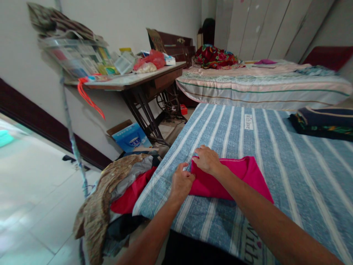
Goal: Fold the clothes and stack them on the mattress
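Note:
A bright pink folded garment [242,173] lies on the blue-and-white striped bedspread [171,158] in front of me. My left hand [182,184] is at its left edge, with thumb and fingers closed on the fabric there. Reaching across the garment, my right hand [207,161] grips its upper left corner with curled fingers. The right forearm covers part of the lower right of the pink cloth. Its right side slants down to a point beside that arm.
Folded dark clothes [325,123] lie on the bed's right. Left of the bed is a heap of clothes [110,187]. Beyond stand a sewing-machine table [154,79] with a plastic bin [79,59] and bags, and a second bed [259,86].

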A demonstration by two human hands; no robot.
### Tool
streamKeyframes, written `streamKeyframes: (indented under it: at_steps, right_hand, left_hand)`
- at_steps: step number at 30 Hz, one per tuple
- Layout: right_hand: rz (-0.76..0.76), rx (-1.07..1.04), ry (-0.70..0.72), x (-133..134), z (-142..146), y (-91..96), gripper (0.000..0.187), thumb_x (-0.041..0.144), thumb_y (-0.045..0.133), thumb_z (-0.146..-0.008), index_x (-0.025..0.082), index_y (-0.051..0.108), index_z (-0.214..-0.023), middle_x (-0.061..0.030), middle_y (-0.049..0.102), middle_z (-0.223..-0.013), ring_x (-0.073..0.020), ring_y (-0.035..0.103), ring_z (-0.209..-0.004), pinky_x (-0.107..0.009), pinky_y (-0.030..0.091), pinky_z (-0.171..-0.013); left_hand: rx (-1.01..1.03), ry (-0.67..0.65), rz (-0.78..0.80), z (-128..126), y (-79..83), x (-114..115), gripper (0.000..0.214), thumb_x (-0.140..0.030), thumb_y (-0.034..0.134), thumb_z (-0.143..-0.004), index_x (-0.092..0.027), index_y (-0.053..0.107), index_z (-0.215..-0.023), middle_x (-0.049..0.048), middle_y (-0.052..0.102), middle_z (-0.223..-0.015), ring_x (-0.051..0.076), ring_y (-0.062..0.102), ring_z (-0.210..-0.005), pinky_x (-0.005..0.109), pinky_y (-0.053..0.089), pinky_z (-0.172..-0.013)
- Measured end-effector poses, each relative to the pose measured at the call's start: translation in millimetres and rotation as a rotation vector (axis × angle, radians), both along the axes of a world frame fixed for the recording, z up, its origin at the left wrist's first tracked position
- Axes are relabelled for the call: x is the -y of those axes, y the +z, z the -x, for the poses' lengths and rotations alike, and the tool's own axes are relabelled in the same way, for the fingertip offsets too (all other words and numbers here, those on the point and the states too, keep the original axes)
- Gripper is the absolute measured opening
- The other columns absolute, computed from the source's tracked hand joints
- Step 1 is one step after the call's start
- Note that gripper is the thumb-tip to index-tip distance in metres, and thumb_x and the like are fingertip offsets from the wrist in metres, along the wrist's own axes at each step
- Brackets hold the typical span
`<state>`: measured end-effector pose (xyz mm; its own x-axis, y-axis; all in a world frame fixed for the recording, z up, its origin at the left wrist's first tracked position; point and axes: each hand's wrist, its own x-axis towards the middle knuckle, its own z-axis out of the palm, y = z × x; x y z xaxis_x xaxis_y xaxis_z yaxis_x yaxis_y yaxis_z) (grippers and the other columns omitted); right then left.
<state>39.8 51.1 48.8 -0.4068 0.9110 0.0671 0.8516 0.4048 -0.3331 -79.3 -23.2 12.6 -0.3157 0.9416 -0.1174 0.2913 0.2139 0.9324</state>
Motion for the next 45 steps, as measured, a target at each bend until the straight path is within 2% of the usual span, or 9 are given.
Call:
streamKeyframes:
  at_steps: [3, 8, 19, 25, 30, 35, 40, 42, 45]
  right_hand:
    - [0.087, 0.02, 0.047, -13.1, 6.0, -4.5, 0.024, 0.035, 0.055, -0.081, 0.016, 0.068, -0.088, -0.0127, 0.065, -0.099, -0.0269, 0.06, -0.094, -0.033, 0.043, -0.073]
    - [0.111, -0.038, 0.075, -27.6, 8.5, -15.4, 0.016, 0.028, 0.058, -0.079, 0.02, 0.07, -0.086, -0.005, 0.069, -0.092, -0.0184, 0.062, -0.088, -0.025, 0.041, -0.07]
    - [0.058, -0.104, 0.107, -22.4, 1.8, -27.8, 0.017, 0.031, 0.056, -0.084, 0.021, 0.068, -0.09, -0.0046, 0.066, -0.095, -0.0168, 0.057, -0.092, -0.025, 0.039, -0.078]
    - [0.065, -0.106, 0.13, -24.4, 0.8, -26.8, 0.019, 0.032, 0.054, -0.085, 0.02, 0.068, -0.089, -0.0056, 0.065, -0.096, -0.0172, 0.057, -0.093, -0.026, 0.039, -0.079]
    - [0.056, -0.13, 0.098, -20.2, -4.6, -14.2, 0.023, 0.035, 0.052, -0.086, 0.02, 0.066, -0.095, -0.006, 0.066, -0.1, -0.018, 0.057, -0.096, -0.027, 0.039, -0.081]
    - [-0.018, -0.233, 0.05, -12.6, -40.9, 10.2, 0.021, 0.029, 0.05, -0.087, 0.019, 0.065, -0.098, -0.004, 0.066, -0.101, -0.0153, 0.058, -0.093, -0.024, 0.039, -0.08]
    - [-0.152, -0.485, -0.07, 5.9, -103.7, 25.2, 0.016, 0.02, 0.05, -0.084, 0.018, 0.066, -0.084, -0.0006, 0.068, -0.085, -0.0134, 0.061, -0.081, -0.022, 0.04, -0.074]
    - [-0.197, -0.529, -0.143, 19.4, -124.9, 24.4, 0.017, 0.02, 0.049, -0.084, 0.018, 0.065, -0.082, 0.0003, 0.068, -0.08, -0.0136, 0.061, -0.078, -0.023, 0.041, -0.072]
    - [-0.241, -0.49, -0.212, 46.0, -143.2, 13.3, 0.017, 0.022, 0.048, -0.085, 0.02, 0.065, -0.08, -0.0005, 0.067, -0.079, -0.0156, 0.062, -0.079, -0.026, 0.044, -0.074]
  left_hand:
    - [-0.09, -0.035, -0.025, -0.6, -0.7, 2.7, 0.048, -0.022, 0.058, -0.066, -0.012, 0.05, -0.113, -0.0068, 0.057, -0.051, 0.011, 0.047, -0.045, 0.02, 0.033, -0.047]
    - [-0.159, -0.006, -0.058, -0.6, -4.0, 6.7, 0.054, -0.024, 0.057, -0.069, -0.013, 0.045, -0.121, -0.006, 0.06, -0.055, 0.013, 0.052, -0.05, 0.022, 0.039, -0.053]
    - [-0.442, 0.05, -0.018, -9.2, 8.9, 9.8, 0.057, -0.021, 0.055, -0.075, -0.01, 0.038, -0.128, 0.0002, 0.068, -0.071, 0.019, 0.065, -0.071, 0.028, 0.047, -0.07]
    - [-0.606, -0.018, 0.029, -9.5, 12.5, 8.5, 0.053, -0.018, 0.052, -0.078, -0.01, 0.038, -0.128, 0.0048, 0.068, -0.076, 0.023, 0.066, -0.075, 0.03, 0.047, -0.068]
    - [-0.782, -0.085, 0.147, -11.5, 19.7, 2.2, 0.043, -0.022, 0.052, -0.081, -0.013, 0.046, -0.122, 0.0078, 0.069, -0.076, 0.026, 0.067, -0.082, 0.031, 0.047, -0.069]
    - [-1.005, -0.132, 0.16, -14.4, 25.6, 4.2, 0.036, -0.03, 0.047, -0.085, -0.014, 0.052, -0.117, 0.0114, 0.068, -0.088, 0.029, 0.066, -0.082, 0.036, 0.048, -0.07]
    - [-1.101, -0.183, -0.16, -14.0, 22.4, 6.0, 0.03, -0.025, 0.042, -0.085, -0.011, 0.058, -0.107, 0.0154, 0.061, -0.108, 0.028, 0.059, -0.101, 0.038, 0.048, -0.085]
    - [-1.106, -0.211, -0.291, -16.9, 18.4, 3.0, 0.032, -0.023, 0.038, -0.086, -0.01, 0.058, -0.109, 0.0166, 0.058, -0.117, 0.028, 0.054, -0.11, 0.039, 0.045, -0.094]
    - [-1.101, -0.276, -0.37, -25.4, 10.0, -4.0, 0.037, -0.024, 0.034, -0.089, -0.01, 0.054, -0.118, 0.0176, 0.051, -0.13, 0.027, 0.048, -0.12, 0.041, 0.041, -0.1]
